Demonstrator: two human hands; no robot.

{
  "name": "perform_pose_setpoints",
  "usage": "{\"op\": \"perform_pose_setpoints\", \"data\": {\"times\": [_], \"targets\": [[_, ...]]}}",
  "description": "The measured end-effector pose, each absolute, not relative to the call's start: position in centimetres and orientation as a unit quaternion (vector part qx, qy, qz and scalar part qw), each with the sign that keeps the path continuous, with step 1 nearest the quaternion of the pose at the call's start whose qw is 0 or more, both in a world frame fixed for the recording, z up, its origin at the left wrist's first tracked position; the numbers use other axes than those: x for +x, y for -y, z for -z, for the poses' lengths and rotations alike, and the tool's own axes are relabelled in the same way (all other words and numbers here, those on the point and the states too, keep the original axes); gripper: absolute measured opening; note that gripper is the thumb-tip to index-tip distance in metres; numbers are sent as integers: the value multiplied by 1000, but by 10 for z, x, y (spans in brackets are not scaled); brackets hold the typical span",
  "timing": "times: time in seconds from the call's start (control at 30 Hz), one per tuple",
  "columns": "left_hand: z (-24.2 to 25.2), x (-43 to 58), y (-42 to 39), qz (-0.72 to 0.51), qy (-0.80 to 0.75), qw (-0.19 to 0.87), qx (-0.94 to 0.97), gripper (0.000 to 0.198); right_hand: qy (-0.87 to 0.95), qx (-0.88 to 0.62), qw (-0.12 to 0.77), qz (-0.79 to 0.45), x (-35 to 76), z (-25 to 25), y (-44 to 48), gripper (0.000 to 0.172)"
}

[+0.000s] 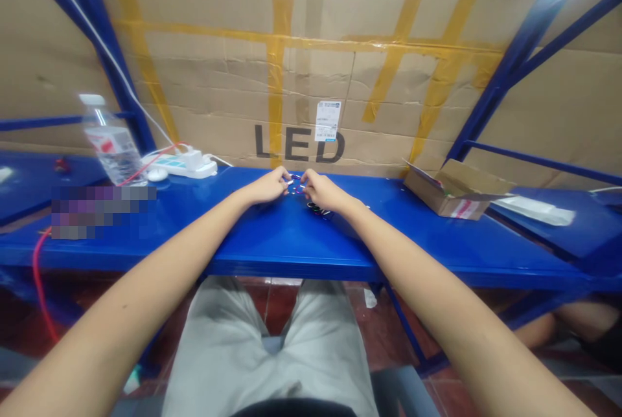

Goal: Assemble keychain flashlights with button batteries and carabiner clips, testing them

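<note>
The head camera showed a large taped cardboard panel [214,80], printed with the letters LED, standing upright along the far edge of a blue metal desk [272,245]. The person's light grey trousers [214,339] showed below the desk's near edge, with both forearms reaching in over that edge. An open cardboard box [432,193] sat near the far right corner, its flaps raised. Towards the far left corner stood a clear plastic bottle [114,148] with a white cap, and just to its right lay a white power strip [201,168] with a plug in it. In front of the bottle, a pixelated patch hid whatever lay there.

The left hand [272,185] and right hand [321,190] were near the middle of the far edge, close together but apart, their fingers drawn narrow and pinching thin wires [295,190]. These wires were between the fingertips, above the desk; their ends were too small and blurred to make out. A white paper label [328,121] was stuck on the panel behind. A small bundle of dark and light wires [319,211] lay just below the right hand.
</note>
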State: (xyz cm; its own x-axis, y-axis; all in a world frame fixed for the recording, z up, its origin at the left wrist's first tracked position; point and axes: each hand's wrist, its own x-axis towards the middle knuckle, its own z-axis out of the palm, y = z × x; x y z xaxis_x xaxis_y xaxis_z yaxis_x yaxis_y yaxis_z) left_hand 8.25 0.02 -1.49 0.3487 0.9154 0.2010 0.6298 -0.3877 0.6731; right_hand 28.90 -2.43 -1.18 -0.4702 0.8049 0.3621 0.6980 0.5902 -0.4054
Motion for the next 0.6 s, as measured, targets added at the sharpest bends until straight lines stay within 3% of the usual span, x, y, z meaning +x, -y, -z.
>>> {"op": "perform_pose_setpoints", "data": {"times": [0.13,0.6], "targets": [[13,69,-6,-277,-448,267,807,26,853,-434,264,-120,288,14,25,10],[7,62,-3,-307,-357,140,871,23,875,-428,215,-71,289,8,29,16]]}}
